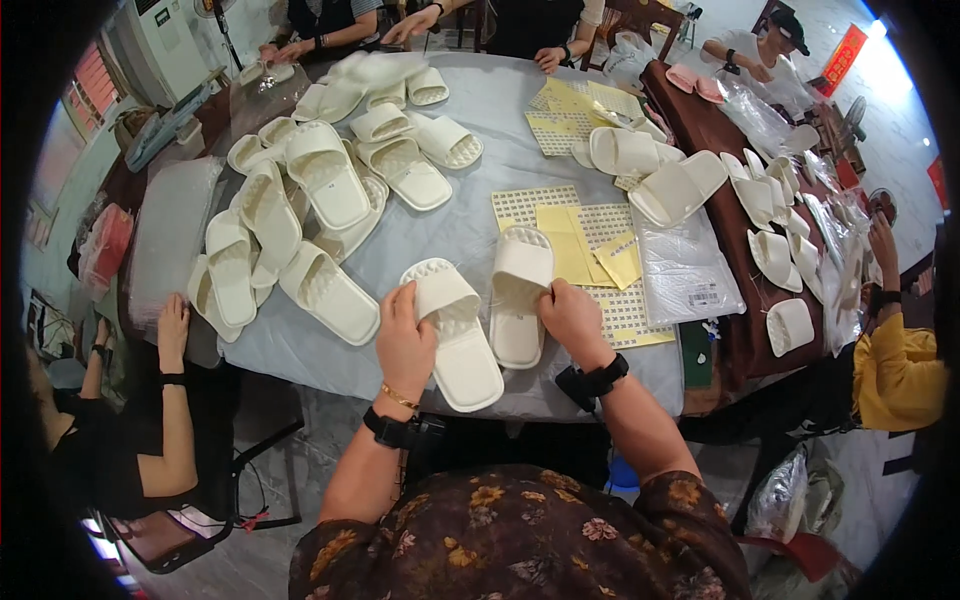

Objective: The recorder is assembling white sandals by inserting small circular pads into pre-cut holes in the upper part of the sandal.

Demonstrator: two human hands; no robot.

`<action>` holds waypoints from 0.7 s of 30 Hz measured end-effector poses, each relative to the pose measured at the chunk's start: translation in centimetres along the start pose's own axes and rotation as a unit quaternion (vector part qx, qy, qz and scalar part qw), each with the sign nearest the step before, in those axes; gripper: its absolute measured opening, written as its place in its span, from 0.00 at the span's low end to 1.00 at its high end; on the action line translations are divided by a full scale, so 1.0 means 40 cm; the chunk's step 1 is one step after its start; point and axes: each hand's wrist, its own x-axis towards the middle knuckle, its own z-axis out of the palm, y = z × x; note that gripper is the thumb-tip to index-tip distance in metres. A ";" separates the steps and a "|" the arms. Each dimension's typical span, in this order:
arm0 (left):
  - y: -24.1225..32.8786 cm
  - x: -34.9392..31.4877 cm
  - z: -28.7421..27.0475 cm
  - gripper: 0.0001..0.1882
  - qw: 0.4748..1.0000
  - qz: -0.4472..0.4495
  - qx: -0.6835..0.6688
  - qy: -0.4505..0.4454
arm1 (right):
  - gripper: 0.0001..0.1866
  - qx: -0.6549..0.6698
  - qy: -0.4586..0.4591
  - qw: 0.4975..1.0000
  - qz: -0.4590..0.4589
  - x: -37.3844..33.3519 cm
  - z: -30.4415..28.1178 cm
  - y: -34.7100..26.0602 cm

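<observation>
Two cream slide slippers are side by side at the near edge of the table, toes pointing away from their heel ends close to me. My left hand (405, 340) grips the left slipper (468, 360) by its side at the strap. With fingers curled at the strap's right edge, my right hand (577, 322) holds the right slipper (520, 300). Just beyond it lie yellow label sheets (562, 243) printed in rows. A heap of matching slippers (325, 180) covers the table to the left of my left hand.
Grey sheeting covers the table (440, 235). Clear plastic bags (170, 240) are stacked at its left edge, and a flat bag (690, 265) lies right of the labels. More slippers (680, 188) rest at the right, some on a brown side table (735, 335). Co-workers sit around, one hand (173, 322) at left.
</observation>
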 end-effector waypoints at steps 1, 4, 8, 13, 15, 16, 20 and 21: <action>-0.002 0.001 -0.011 0.28 1.000 0.009 -0.004 0.020 | 0.15 -0.007 -0.003 1.000 -0.012 0.002 -0.004 -0.002; -0.003 -0.012 -0.021 0.26 0.999 0.017 -0.001 0.043 | 0.13 -0.016 -0.021 0.999 -0.038 -0.004 -0.022 -0.023; -0.012 -0.038 0.000 0.24 0.998 0.066 0.018 -0.008 | 0.13 -0.022 -0.042 0.997 -0.053 -0.002 -0.010 -0.013; -0.011 -0.037 -0.013 0.23 0.996 0.077 0.005 -0.047 | 0.13 0.028 -0.069 0.995 -0.067 -0.006 -0.032 0.011; -0.011 -0.036 -0.015 0.23 0.996 0.068 -0.005 -0.054 | 0.12 0.047 -0.077 0.993 -0.072 -0.017 -0.041 0.030; -0.007 -0.035 -0.015 0.22 0.996 0.059 -0.014 -0.061 | 0.12 0.051 -0.061 0.993 -0.081 -0.026 -0.042 0.052; 0.045 -0.056 -0.025 0.22 0.992 0.108 0.071 0.010 | 0.30 0.328 0.008 0.943 -0.050 -0.039 -0.137 0.040; 0.061 -0.067 -0.023 0.22 0.989 0.136 0.061 0.006 | 0.35 0.419 0.003 0.907 -0.051 -0.044 -0.188 0.013</action>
